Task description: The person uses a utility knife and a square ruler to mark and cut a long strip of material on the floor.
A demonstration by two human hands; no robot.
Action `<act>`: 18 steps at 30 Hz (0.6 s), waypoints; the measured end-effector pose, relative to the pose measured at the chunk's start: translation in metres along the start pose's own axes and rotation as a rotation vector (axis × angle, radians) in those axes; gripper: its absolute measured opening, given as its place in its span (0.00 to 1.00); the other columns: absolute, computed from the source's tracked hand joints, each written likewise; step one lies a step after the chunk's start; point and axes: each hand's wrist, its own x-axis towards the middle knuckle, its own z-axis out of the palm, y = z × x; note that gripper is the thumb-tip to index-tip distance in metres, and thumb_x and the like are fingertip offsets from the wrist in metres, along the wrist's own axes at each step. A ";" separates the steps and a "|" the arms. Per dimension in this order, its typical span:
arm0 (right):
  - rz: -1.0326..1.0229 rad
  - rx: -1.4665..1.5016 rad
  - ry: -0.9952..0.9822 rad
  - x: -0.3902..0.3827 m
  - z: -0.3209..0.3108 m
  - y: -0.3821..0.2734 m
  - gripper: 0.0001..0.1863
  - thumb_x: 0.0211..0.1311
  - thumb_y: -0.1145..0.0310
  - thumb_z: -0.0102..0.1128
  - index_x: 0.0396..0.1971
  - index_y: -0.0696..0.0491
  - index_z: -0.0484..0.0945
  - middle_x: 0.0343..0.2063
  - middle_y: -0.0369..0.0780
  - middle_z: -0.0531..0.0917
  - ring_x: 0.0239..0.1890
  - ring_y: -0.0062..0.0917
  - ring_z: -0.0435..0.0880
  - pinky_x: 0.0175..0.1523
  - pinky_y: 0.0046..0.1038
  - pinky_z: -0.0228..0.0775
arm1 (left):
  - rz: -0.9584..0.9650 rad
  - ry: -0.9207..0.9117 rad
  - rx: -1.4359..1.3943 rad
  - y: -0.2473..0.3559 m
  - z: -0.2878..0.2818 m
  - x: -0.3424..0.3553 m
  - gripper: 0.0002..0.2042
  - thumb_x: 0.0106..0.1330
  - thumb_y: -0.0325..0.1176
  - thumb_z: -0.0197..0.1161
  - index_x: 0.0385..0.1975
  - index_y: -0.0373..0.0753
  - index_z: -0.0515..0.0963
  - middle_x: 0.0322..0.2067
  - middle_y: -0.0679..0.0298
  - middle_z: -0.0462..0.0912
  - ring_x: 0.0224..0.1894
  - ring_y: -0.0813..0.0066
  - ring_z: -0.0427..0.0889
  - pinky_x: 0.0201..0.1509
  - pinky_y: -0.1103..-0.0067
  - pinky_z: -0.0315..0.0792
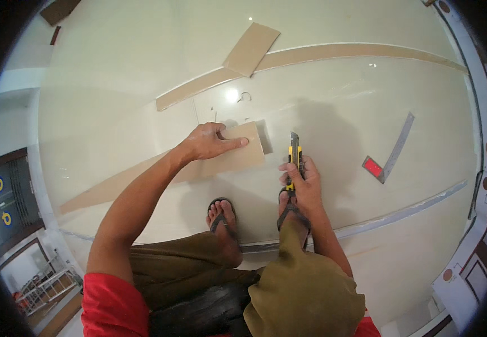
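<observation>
My left hand (212,141) grips a long tan board strip (198,168) near its right end, thumb on top and fingers over the far edge. That strip runs off to the lower left, tapering in the view. To its right, my right hand (305,178) is closed around a yellow and black utility knife (294,154). The knife points away from me, its tip apart from the board. Whether its blade is out I cannot tell.
Farther off lies another long tan strip (333,54), with a short tan piece (252,49) across it. A try square (392,151) with a red handle rests at the right. Small offcuts (245,96) lie beyond my left hand. My sandalled feet (222,218) stand close below the board.
</observation>
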 end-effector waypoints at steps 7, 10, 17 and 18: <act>-0.090 0.162 -0.194 -0.003 0.016 -0.023 0.14 0.81 0.64 0.58 0.56 0.58 0.76 0.38 0.39 0.87 0.34 0.18 0.83 0.44 0.26 0.79 | -0.027 0.019 -0.094 0.011 -0.031 -0.067 0.37 0.60 0.67 0.75 0.41 0.29 0.87 0.30 0.54 0.90 0.33 0.69 0.89 0.40 0.73 0.82; -0.192 0.044 -0.373 0.003 0.028 -0.039 0.15 0.81 0.64 0.59 0.57 0.58 0.76 0.37 0.37 0.86 0.35 0.19 0.83 0.44 0.28 0.78 | 0.031 0.085 -0.093 0.016 -0.039 -0.095 0.33 0.62 0.66 0.74 0.33 0.31 0.87 0.23 0.58 0.86 0.26 0.74 0.84 0.34 0.74 0.78; -0.452 -0.201 -0.420 0.027 0.054 -0.089 0.15 0.78 0.63 0.63 0.55 0.57 0.78 0.30 0.38 0.83 0.31 0.18 0.78 0.41 0.27 0.74 | -0.014 0.294 -0.143 0.022 -0.044 -0.111 0.32 0.71 0.62 0.66 0.20 0.34 0.82 0.15 0.61 0.78 0.21 0.75 0.74 0.29 0.72 0.72; -0.461 -0.218 -0.400 0.028 0.063 -0.095 0.15 0.77 0.63 0.65 0.53 0.56 0.79 0.29 0.39 0.83 0.30 0.19 0.78 0.40 0.27 0.74 | -0.010 0.332 -0.131 0.016 -0.045 -0.112 0.33 0.72 0.63 0.64 0.20 0.33 0.82 0.15 0.61 0.79 0.21 0.75 0.75 0.29 0.72 0.73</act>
